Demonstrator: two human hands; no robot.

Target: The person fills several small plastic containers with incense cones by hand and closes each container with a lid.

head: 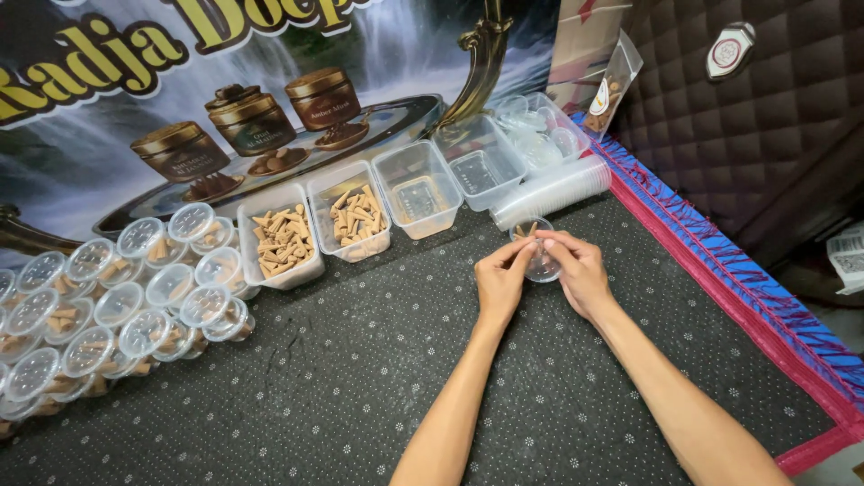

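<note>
Here your left hand (500,281) and right hand (576,270) pinch a small clear cup (537,255) between them on the dark mat (360,378), steadying it from both sides; a few tan cones show inside. Just beyond lies a stack of empty cups (553,191), with two cone-filled tubs (315,229) and lidded cups (117,306) off left.

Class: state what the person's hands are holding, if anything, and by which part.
Both the left hand and right hand hold a small clear plastic cup by its rim, one on each side.
</note>
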